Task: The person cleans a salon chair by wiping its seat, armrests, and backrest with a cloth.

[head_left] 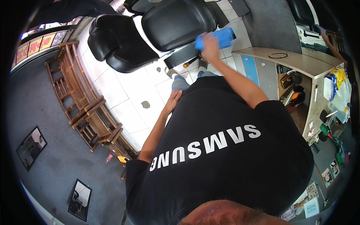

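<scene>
Right hand [210,47] around blue item [225,37] near black chair [179,23], white tiled floor [129,116] below.

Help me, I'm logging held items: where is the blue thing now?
In the head view, the blue thing is at the top, right of centre, in the right hand, near the black seat's right edge.

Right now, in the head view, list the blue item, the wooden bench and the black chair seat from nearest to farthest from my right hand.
From your right hand:
1. Blue item: in its grasp, blurred.
2. Black chair seat: just beyond, slightly left.
3. Wooden bench: farthest, over on the left side.
</scene>
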`<state>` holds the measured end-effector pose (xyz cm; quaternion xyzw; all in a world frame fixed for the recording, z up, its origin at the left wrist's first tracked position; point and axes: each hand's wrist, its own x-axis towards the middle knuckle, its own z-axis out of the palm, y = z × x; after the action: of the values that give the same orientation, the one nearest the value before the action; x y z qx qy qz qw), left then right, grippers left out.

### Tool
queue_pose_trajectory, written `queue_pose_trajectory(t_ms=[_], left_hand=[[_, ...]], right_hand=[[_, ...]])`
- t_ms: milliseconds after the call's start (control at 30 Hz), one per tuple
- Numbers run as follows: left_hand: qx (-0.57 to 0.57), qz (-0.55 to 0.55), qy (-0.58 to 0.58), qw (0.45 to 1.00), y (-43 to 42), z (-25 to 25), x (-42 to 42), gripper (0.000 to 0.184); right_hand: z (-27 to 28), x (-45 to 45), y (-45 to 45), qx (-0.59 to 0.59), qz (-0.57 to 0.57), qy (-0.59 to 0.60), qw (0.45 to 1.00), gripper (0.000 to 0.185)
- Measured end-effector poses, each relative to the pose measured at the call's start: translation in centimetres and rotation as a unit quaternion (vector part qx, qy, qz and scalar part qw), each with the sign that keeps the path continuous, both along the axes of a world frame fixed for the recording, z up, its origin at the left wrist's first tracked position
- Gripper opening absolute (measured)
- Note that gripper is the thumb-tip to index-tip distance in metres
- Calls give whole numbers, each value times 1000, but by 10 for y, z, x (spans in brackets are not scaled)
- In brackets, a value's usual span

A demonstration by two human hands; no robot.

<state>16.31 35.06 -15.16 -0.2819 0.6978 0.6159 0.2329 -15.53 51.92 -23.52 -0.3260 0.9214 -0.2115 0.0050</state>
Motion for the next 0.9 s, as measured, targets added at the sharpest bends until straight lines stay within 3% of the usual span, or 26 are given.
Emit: queue_pose_trajectory(t_ms=[67, 100, 167, 200, 233, 267, 300, 367, 400, 433, 467, 500, 600, 667, 733, 800, 867, 900], left_hand=[[-20, -7, -57, 998, -2, 6, -8, 38], [-22, 32, -24, 999, 1, -11, -5, 35], [-28, 110, 41, 993, 6, -61, 7, 31], [-137, 68, -2, 988, 4, -27, -6, 31], [-226, 58, 47, 971, 2, -12, -8, 28], [-294, 15, 49, 955, -2, -11, 4, 27], [-359, -28, 51, 931, -13, -16, 18, 26], [-352, 0, -26, 936, -21, -32, 40, 34], [-375, -3, -32, 927, -17, -51, 44, 37], [-397, -7, -39, 917, -14, -61, 45, 41], [-364, 8, -96, 926, -16, -67, 42, 33], [-359, 72, -64, 928, -31, -80, 44, 30], [-386, 240, 26, 890, -94, -101, 51, 33], [-419, 353, 94, 831, -146, -52, 27, 37], [-427, 394, 132, 803, -196, 18, -8, 48], [-425, 418, 201, 777, -233, 84, -48, 49], [-401, 414, 264, 774, -264, 129, -81, 47], [-389, 402, 286, 778, -275, 145, -97, 46]], right_hand=[[18, 60, -54, 2, 192, -113, 975, 73], [21, 82, -79, -65, 276, -165, 945, 65], [59, 111, -117, 49, 318, -490, 810, 53], [84, 113, -120, 42, 312, -519, 795, 50], [103, 112, -122, 37, 305, -549, 777, 50], [63, 126, -120, -44, 303, -482, 821, 50], [62, 111, -115, -35, 250, -507, 824, 51], [74, 81, -87, -21, 139, -557, 819, 52], [78, 63, -65, -70, 85, -458, 882, 53], [50, 37, -43, -47, 6, -456, 889, 50], [57, 13, -17, -166, -25, -373, 913, 47], [81, -39, 20, -238, -133, -381, 883, 45], [115, -87, 56, -92, -163, -207, 960, 47], [87, -105, 59, 6, -159, -116, 980, 43], [19, -98, 52, 51, -118, -59, 990, 44], [-3, -32, 8, 155, -39, 101, 982, 62], [-20, 45, -53, 53, -26, 0, 998, 81], [-16, 81, -87, 16, 13, -47, 999, 78]])
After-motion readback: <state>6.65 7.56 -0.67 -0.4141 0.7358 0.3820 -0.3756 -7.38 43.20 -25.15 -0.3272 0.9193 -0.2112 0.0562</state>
